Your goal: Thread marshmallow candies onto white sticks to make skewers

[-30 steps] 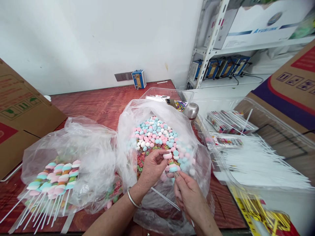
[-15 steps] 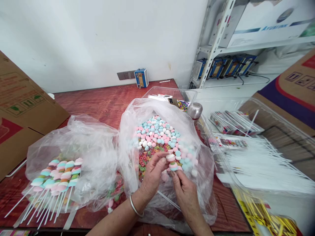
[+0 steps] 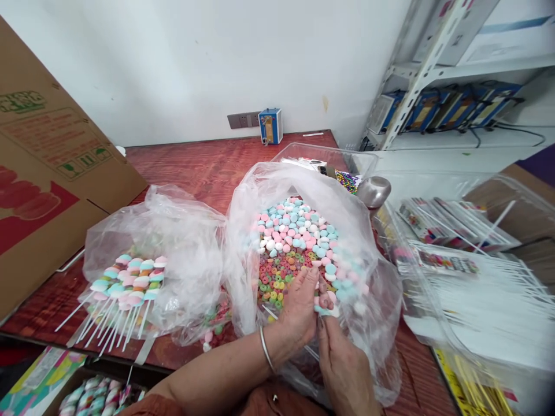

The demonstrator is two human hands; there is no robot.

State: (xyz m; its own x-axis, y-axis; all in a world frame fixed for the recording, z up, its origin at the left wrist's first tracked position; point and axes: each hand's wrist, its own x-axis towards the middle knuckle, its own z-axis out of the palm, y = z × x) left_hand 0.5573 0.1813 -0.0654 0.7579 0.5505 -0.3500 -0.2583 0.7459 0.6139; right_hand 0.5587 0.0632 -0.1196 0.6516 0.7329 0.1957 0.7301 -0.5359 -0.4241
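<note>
Both my hands work at the near edge of an open clear plastic bag (image 3: 247, 242) full of pink, blue and white candy pieces (image 3: 295, 228) and coloured ring candies (image 3: 277, 277). My left hand (image 3: 299, 309), with a silver bangle on its wrist, has its fingers closed around the stacked candies (image 3: 326, 306) on a thin white stick (image 3: 271, 312). My right hand (image 3: 342, 364) pinches the same stack from below. A second clear bag (image 3: 173, 231) to the left holds finished candy skewers (image 3: 125, 289) laid side by side.
A large cardboard box (image 3: 43, 185) stands at the left. A clear tub (image 3: 477, 289) on the right holds a pile of white sticks (image 3: 485, 300) and packets. A metal shelf (image 3: 416, 75) stands behind it. More skewers (image 3: 93, 393) lie in a box below the table (image 3: 191, 167) edge.
The camera has turned left and down. My hands have drawn closer to me and pressed together on the skewer; my left hand now covers most of the stacked candies.
</note>
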